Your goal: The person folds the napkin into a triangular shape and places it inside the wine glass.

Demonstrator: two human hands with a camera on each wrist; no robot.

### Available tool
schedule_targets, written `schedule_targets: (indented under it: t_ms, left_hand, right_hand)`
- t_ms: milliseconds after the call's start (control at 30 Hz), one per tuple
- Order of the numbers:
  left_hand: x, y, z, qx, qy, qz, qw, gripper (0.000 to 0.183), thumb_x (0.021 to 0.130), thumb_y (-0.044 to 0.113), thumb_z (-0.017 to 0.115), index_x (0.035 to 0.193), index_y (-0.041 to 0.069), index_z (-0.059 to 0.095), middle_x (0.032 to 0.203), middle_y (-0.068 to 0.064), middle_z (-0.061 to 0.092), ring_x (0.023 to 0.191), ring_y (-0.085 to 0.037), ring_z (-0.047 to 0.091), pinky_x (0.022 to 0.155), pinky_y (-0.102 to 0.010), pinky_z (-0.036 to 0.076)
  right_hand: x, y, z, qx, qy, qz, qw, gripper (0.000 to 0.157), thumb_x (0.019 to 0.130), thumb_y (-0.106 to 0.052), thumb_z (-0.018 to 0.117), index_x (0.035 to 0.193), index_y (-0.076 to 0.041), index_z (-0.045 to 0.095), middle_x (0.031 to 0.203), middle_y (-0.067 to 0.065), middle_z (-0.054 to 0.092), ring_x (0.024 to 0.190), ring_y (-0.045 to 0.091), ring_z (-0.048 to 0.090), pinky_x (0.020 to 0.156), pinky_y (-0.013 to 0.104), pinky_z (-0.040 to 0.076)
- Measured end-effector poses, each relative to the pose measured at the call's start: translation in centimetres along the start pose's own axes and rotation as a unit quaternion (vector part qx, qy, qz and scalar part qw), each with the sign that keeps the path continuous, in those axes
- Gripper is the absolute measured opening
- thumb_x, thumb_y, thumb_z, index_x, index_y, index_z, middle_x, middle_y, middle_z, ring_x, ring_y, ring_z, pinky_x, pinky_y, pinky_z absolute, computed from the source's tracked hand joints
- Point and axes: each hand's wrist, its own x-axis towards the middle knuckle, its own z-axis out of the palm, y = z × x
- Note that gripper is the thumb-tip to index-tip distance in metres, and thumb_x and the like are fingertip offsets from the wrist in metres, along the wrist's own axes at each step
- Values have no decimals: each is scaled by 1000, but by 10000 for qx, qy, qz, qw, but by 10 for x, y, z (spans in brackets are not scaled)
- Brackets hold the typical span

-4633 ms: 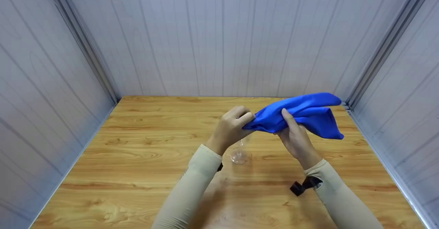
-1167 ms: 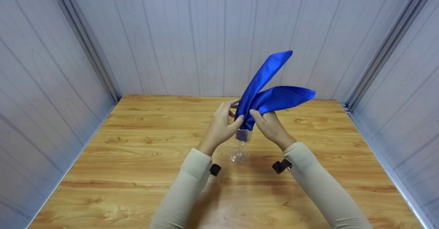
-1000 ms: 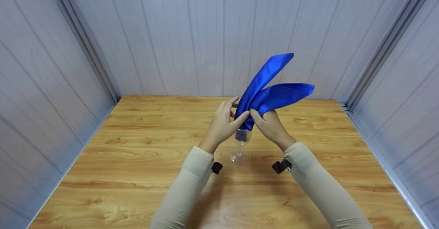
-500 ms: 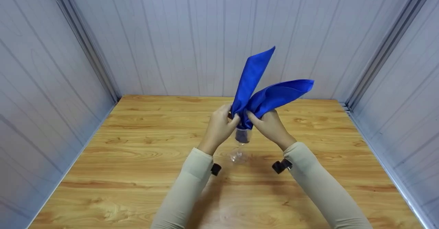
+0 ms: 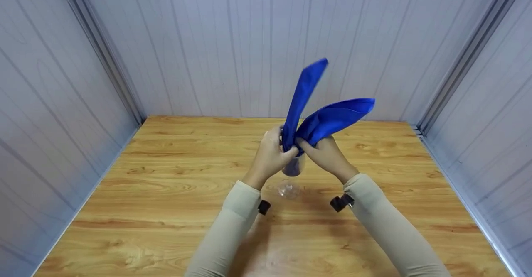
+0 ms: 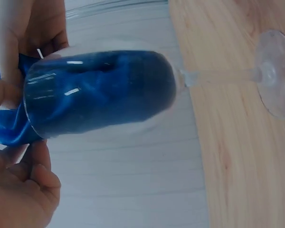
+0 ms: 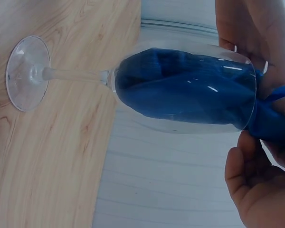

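Note:
A shiny blue cloth napkin (image 5: pixel 336 117) stands with its lower part inside a clear stemmed wine glass (image 5: pixel 288 190). Two long folded ends rise out of the rim, one nearly upright, the other leaning right. My left hand (image 5: pixel 269 154) pinches the upright end near its base. At the rim, my right hand (image 5: pixel 328 154) holds the leaning end, its thumb in front. Both wrist views show the bunched napkin (image 6: pixel 104 90) filling much of the bowl. The glass's round foot (image 7: pixel 27 73) rests on the table. Some fingertips are hidden behind the cloth in the head view.
The wood-grain table (image 5: pixel 166 210) reaches back to a pale panelled wall (image 5: pixel 208 48). Similar walls close off the left and right sides. A small black camera (image 5: pixel 341 202) hangs at the right wrist, another at the left.
Earlier the napkin was held sideways above the table; now its bunched lower part is in the glass. In the last half second the upright end has narrowed in my left hand.

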Motion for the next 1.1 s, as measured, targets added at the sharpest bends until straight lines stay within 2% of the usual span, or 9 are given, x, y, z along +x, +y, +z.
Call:
schedule_targets:
  t_ms: [100,200,300,433,567,700,800,967,1100]
  left_hand:
    - [3,2,1,3,-81,-221,9997,40,85,17,72,119,-1,63,104,-9,64,95,-23,57,84,-40,47]
    - [5,5,0,4,-27,-458,9989,30,87,17,73,111,0,66,98,-9,61,87,-22,54,76,-36,48]
    - [4,7,-3,-88,156,-590,9981,25,88,14,72,109,0,68,98,-9,61,82,-20,56,70,-32,50]
    - [3,5,-5,-119,476,-564,9972,24,89,16,72,108,2,67,100,-8,63,84,-19,60,72,-33,52]
    - [0,0,-6,-553,712,-679,9936,22,89,17,73,104,3,65,95,-6,64,81,-17,62,71,-34,53]
    - [-5,-4,-7,-1354,791,-1021,9823,22,89,17,75,103,2,65,90,-5,67,77,-16,64,71,-34,54]
    - [-9,-6,-8,-1717,827,-1331,9726,23,89,20,76,100,2,67,87,-4,69,77,-15,64,73,-33,54]
    - [-15,-7,-8,-2101,917,-1873,9552,28,87,23,78,98,0,67,85,-6,68,76,-17,64,73,-34,54]
    - [-19,-11,-7,-2220,849,-2247,9450,32,89,28,77,99,0,66,83,-5,68,69,-16,63,62,-31,55]
  right_hand:
    - [-2,-4,0,6,130,131,9998,17,100,-15,62,106,0,68,97,9,68,90,21,64,85,39,50]
    - [-6,-22,-3,-17,234,146,9996,17,100,-9,60,105,5,67,97,12,69,90,19,64,84,35,50]
    - [-10,-37,-6,70,191,299,9993,16,99,-7,60,103,7,66,89,15,68,78,19,64,73,30,51]
    - [-7,-21,-7,264,175,731,9968,22,100,-17,63,97,5,67,76,15,66,64,25,60,60,30,51]
    - [-5,0,-7,470,228,1012,9935,30,99,-26,65,89,2,68,72,7,65,65,23,60,62,33,53]
    - [-7,7,-7,995,257,1212,9873,31,98,-27,67,83,0,67,67,3,62,62,18,58,62,31,52]
    - [-10,9,-6,1435,308,1455,9784,28,98,-25,66,80,-4,67,65,2,61,61,14,57,60,29,51]
    - [-14,12,-4,1803,358,1779,9667,26,99,-25,64,79,-8,66,65,0,62,62,13,58,61,27,51]
    - [-19,16,-2,2171,448,2123,9517,31,100,-27,64,74,-9,66,63,-1,59,60,12,54,60,26,49]
